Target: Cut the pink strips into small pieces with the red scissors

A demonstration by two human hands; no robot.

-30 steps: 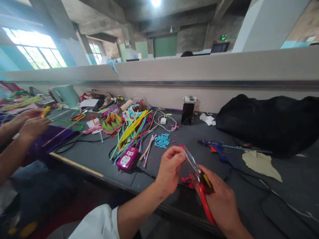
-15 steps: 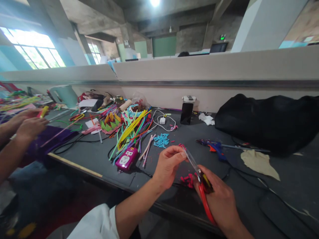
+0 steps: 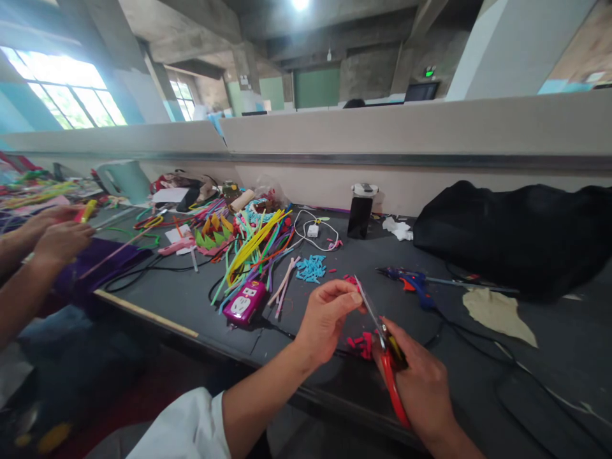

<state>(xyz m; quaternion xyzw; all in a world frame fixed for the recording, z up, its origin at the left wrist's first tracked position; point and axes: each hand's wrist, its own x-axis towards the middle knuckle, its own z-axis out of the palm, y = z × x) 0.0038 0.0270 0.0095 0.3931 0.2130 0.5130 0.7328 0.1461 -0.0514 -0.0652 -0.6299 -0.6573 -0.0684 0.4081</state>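
My right hand (image 3: 423,382) grips red-handled scissors (image 3: 382,344), blades pointing up and left. My left hand (image 3: 327,319) pinches a small piece against the blades; I cannot make out what it is. Under both hands a little heap of red cut bits (image 3: 361,343) lies on the dark table (image 3: 191,299). A pile of blue cut bits (image 3: 310,269) sits just beyond my left hand.
Coloured pipe cleaners (image 3: 253,245) and a pink power strip (image 3: 243,302) lie left of centre. A blue glue gun (image 3: 411,280), a black bag (image 3: 516,236), a tan scrap (image 3: 497,309) and a dark bottle (image 3: 359,213) are to the right. Another person's hands (image 3: 52,236) work at far left.
My hands and the scissors have barely shifted; the blades look a little more closed near my left fingertips. The other person's hands stay at the left.
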